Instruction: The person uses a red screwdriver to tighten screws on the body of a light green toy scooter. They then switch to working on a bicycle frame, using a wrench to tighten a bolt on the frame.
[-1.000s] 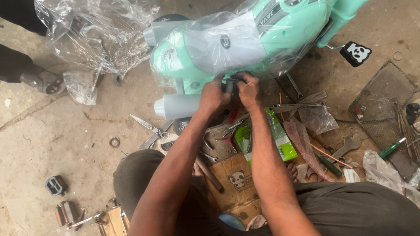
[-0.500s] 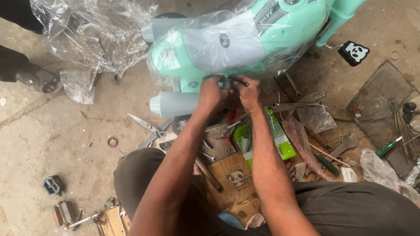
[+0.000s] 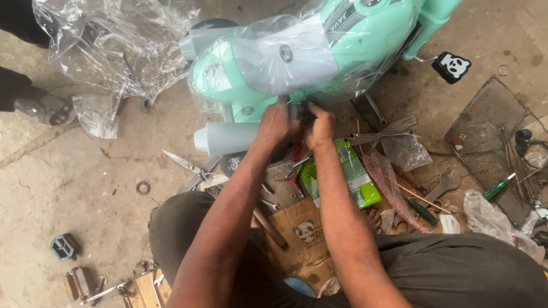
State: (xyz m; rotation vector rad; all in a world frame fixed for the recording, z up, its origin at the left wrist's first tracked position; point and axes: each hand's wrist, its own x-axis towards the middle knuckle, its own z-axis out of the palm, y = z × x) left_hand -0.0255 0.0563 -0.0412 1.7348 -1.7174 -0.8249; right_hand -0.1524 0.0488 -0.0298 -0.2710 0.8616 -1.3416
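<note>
With our left hand [image 3: 278, 121] and right hand [image 3: 321, 124] still pinching the small dark part [image 3: 301, 109] at the mint scooter's [image 3: 319, 51] underside, above the floor [image 3: 85, 194], little has shifted, so fitting continues.

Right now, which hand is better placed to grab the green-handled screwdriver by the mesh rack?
Probably right. The right hand is on the same side as the screwdriver; the left hand would have to cross over it.
</note>
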